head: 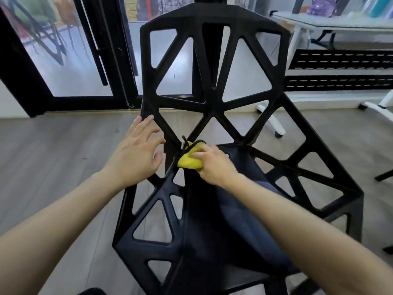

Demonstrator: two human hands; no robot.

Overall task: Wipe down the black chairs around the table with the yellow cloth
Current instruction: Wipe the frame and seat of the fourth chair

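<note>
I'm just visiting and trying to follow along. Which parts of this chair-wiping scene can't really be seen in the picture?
All in the head view:
- Yellow cloth: mostly covered by the right hand, so its full shape is hidden.
- Black chair: legs and seat front cut off by the bottom edge and hidden by the forearms.
- Left hand: whether its fingertips touch the chair frame is unclear.
- Table: cut off by the right edge, items on it blurred.

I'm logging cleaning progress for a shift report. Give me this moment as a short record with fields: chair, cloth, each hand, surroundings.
chair: black chair with an open triangular lattice back and seat, facing the camera
cloth: yellow cloth, bunched, pressed where the back meets the seat
right hand: right hand grips the cloth
left hand: left hand holds nothing, fingers spread, reaching the left edge of the back
surroundings: grey wood floor, glass door behind
</note>
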